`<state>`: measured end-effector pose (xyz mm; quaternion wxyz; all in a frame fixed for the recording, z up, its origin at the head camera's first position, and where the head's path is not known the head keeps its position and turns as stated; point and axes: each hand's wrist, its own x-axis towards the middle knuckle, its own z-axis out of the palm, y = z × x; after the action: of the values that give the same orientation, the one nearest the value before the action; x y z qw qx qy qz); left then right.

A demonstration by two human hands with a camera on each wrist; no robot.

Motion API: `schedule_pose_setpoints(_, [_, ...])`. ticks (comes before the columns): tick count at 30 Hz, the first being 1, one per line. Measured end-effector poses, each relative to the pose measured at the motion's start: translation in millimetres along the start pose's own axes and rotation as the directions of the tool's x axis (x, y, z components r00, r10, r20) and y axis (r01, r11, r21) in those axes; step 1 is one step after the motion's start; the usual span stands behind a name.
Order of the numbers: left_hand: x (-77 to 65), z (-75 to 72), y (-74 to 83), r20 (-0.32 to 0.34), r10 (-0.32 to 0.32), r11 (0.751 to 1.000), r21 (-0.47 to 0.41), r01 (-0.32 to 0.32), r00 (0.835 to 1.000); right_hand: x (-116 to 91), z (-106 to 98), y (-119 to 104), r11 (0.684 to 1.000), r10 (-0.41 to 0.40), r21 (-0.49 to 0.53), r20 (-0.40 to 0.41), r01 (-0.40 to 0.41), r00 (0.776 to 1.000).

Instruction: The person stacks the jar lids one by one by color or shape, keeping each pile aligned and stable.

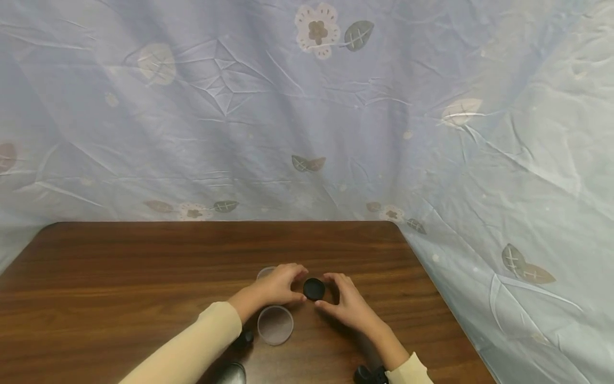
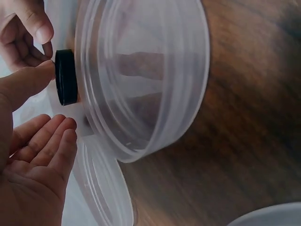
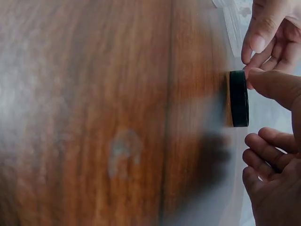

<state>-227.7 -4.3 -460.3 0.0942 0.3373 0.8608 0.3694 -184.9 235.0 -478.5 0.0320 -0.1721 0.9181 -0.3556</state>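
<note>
A small round black lid (image 1: 314, 289) with a raised rim lies flat on the wooden table between the two hands. From its left side the left hand (image 1: 283, 284) curves around it, thumb near the rim and fingertips spread away from it. On the opposite side, the right hand (image 1: 349, 305) mirrors this, with a gap between its fingers and the black lid (image 3: 239, 99). Whether either thumb touches the rim I cannot tell. A clear round plastic container (image 2: 188, 89) stands close to the left wrist.
Behind the left hand a second clear round plastic piece (image 1: 265, 272) is partly hidden. A shiny round object (image 1: 233, 375) shows at the bottom edge, cut off by the frame. Patterned fabric (image 1: 268, 133) hangs along the back and right sides of the table (image 1: 144, 256).
</note>
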Motion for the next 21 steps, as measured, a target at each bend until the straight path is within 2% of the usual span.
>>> schedule_pose_setpoints(12, [4.3,4.8,4.6,0.031,-0.034,0.999,0.039,0.033,0.999,1.0,2.9,-0.7,1.000,0.007,-0.016,0.016,-0.007,1.000])
schedule_pose_setpoints(21, [8.1,10.2,9.4,0.035,-0.035,0.998,0.061,0.033,0.999,1.7,3.8,-3.9,0.999,-0.004,-0.034,0.012,0.005,1.000])
